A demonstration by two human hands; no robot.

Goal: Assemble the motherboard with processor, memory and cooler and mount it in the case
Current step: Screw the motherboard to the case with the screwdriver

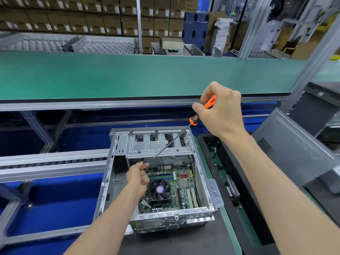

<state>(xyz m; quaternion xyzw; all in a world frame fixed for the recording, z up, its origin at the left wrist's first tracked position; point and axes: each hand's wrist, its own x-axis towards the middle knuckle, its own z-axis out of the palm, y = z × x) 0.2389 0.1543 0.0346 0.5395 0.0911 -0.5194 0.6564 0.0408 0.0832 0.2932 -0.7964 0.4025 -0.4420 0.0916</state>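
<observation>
An open grey computer case [110,173] lies on the black mat with the green motherboard [184,184] inside it. A black cooler fan [159,190] with a purple sticker sits on the board, and memory sticks [161,177] lie just beyond it. My right hand [220,109] grips an orange and black screwdriver [195,119] above the case; its long shaft slants down-left to a tip near the drive cage [147,144]. My left hand [138,175] hovers over the board's left side, fingers loosely curled; whether it pinches something small is unclear.
A black mat [184,242] covers the bench under the case. A grey case side panel [294,150] leans at the right, with cables and small parts [231,188] beside it. A green conveyor belt [128,74] runs behind; roller rails [55,162] lie left.
</observation>
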